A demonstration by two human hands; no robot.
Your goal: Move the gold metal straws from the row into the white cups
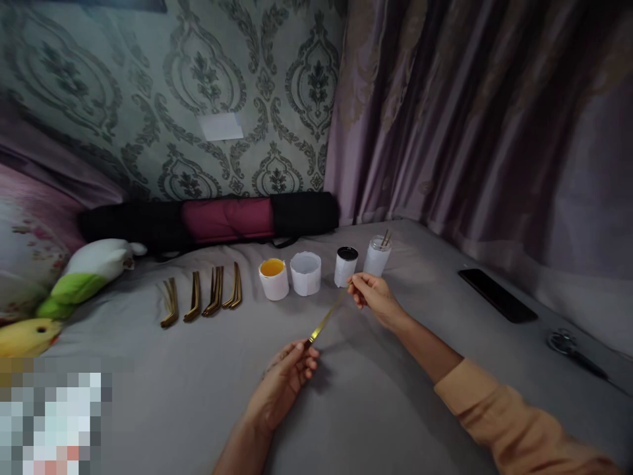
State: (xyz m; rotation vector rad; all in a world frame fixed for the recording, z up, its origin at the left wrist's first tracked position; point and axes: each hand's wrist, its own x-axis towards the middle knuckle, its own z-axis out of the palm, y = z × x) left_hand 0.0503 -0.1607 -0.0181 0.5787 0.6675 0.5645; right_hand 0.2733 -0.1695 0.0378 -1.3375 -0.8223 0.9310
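Observation:
Between my two hands a slim gold-coloured straw [326, 321] slants up to the right above the grey bedsheet. My left hand [289, 373] pinches its lower end between thumb and fingers. The upper end is in the fingertips of my right hand [370, 295], just in front of a white-wrapped container with a dark top [346, 266]. Beside that stands a white-wrapped jar [378, 256] with a couple of thin sticks in it. Left of them are a white cup [305, 276] and a white-wrapped cup with a yellow inside [274, 282].
Several bundles of bent gold-coloured straws [213, 293] lie at the left. Behind them is a long black and maroon bag [227, 219]. A phone [497, 294] and a dark handled object [576, 353] rest at the right. Plush toys [86, 274] sit at the far left.

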